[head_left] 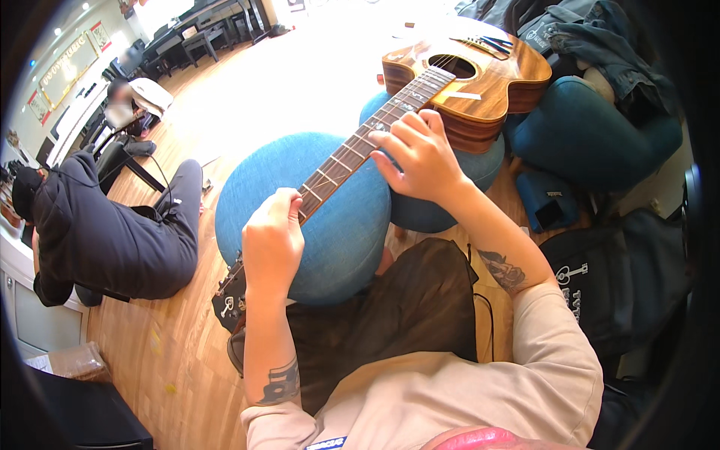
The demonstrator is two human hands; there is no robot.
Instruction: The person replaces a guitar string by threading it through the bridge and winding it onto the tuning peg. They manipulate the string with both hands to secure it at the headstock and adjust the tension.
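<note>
An acoustic guitar (491, 82) with a glossy brown wooden body lies face up across two round blue stools, its neck slanting down to the left toward me. My left hand (274, 232) is closed around the neck near the headstock (229, 300), with the thumb side up at the fretboard's edge. Farther up, my right hand (420, 156) is over the fretboard (352, 155). Its fingers are bent and touch the fretboard, while the thumb stands apart at the near side. A pale strip (459, 95) lies on the guitar top, and dark slim items (495, 46) are near the bridge.
The nearer blue stool (300, 225) supports the neck. At the right are a teal chair (592, 135) with clothes on it, a blue pouch (546, 201) and a black bag (622, 285). A person in dark clothes (120, 225) sits at the left; another person (124, 105) is farther back.
</note>
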